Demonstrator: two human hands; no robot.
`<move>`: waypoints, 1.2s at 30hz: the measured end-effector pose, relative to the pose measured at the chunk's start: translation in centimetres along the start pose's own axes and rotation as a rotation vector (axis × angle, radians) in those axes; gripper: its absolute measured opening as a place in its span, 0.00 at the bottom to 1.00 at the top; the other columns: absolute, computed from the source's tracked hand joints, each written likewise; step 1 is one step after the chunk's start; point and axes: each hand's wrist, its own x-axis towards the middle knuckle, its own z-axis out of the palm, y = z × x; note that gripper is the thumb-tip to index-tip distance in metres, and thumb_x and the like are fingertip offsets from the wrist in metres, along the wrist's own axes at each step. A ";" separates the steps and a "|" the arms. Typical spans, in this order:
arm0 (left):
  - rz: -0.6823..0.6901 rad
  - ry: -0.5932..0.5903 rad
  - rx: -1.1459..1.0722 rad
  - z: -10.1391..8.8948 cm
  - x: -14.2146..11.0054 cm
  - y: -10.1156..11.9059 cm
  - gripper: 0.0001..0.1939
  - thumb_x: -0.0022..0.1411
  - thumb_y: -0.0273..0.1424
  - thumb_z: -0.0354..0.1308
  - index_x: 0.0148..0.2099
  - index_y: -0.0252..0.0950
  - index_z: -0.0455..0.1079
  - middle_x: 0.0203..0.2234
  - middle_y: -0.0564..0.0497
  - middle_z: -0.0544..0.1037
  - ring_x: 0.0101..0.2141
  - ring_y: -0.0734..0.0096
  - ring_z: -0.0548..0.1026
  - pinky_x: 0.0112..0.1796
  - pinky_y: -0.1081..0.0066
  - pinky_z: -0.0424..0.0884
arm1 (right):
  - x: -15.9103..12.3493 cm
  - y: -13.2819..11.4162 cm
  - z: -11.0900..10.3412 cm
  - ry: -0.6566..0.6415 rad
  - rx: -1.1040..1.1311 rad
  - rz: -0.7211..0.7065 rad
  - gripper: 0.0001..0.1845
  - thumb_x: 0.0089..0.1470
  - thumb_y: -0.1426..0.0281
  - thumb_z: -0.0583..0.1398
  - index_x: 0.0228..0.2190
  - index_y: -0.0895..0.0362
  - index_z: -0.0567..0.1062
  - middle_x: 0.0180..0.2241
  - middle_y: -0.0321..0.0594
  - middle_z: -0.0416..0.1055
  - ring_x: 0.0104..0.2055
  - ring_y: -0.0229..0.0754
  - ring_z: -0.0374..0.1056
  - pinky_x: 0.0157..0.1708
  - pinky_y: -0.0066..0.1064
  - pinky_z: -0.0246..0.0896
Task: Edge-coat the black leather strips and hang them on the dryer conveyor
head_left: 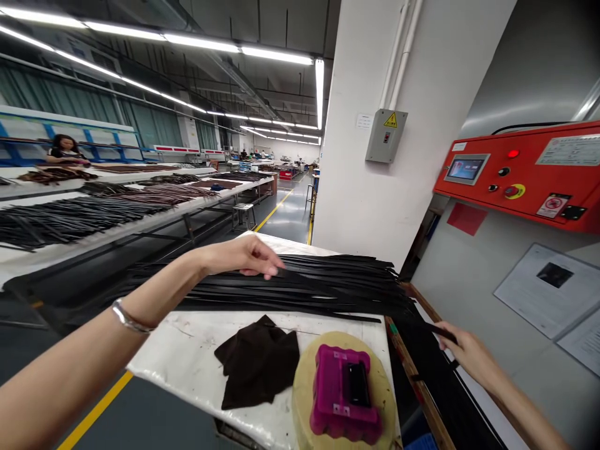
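Note:
My left hand pinches the end of a long black strip between thumb and fingers. The strip runs to the right, over a pile of similar black strips laid across the table. On the right, my right hand is closed around a black strip, which looks like the other end of the same one. More black strips lie below that hand, beyond a wooden edge. A crumpled dark brown cloth lies nearer on the white tabletop.
A magenta block with a black inset rests on a round yellowish pad. An orange control box juts out at the right. Long tables with strips fill the left, where a person sits. A white pillar stands ahead.

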 end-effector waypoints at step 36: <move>0.126 0.315 0.335 22.7 -0.2 0.1 0.09 0.66 0.35 0.58 0.34 0.36 0.72 0.35 0.50 0.73 0.42 0.64 0.65 0.44 0.65 0.62 | -7.2 -14.8 3.9 -0.248 0.397 -0.454 0.12 0.66 0.66 0.54 0.37 0.55 0.76 0.35 0.39 0.74 0.37 0.42 0.72 0.37 0.30 0.62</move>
